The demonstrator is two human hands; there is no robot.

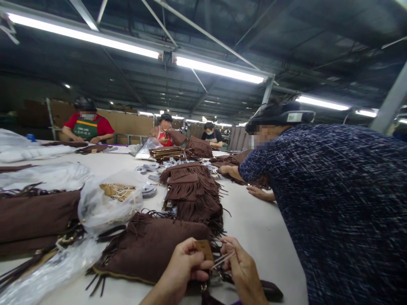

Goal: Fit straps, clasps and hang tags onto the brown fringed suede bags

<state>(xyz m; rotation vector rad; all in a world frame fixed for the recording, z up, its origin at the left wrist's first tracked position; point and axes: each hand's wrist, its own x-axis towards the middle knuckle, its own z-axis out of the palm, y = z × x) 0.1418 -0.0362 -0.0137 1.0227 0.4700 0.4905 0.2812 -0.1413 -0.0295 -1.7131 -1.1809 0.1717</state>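
Observation:
My left hand (182, 264) is closed on a small tan paper tag (204, 249), pinched between thumb and fingers. My right hand (242, 269) pinches the thin light string (222, 258) that runs from the tag. Both hands hover over the near end of a brown suede fringed bag (149, 248) lying flat on the white table (263, 228). A dark strap with a metal fitting (270, 290) lies under my right hand.
A pile of brown fringed bags (192, 190) sits mid-table. A clear plastic bag of tags (110, 203) lies left, beside more brown bags (34, 216). A person in a dark patterned top (343, 212) leans in at right. Three people work at the far end.

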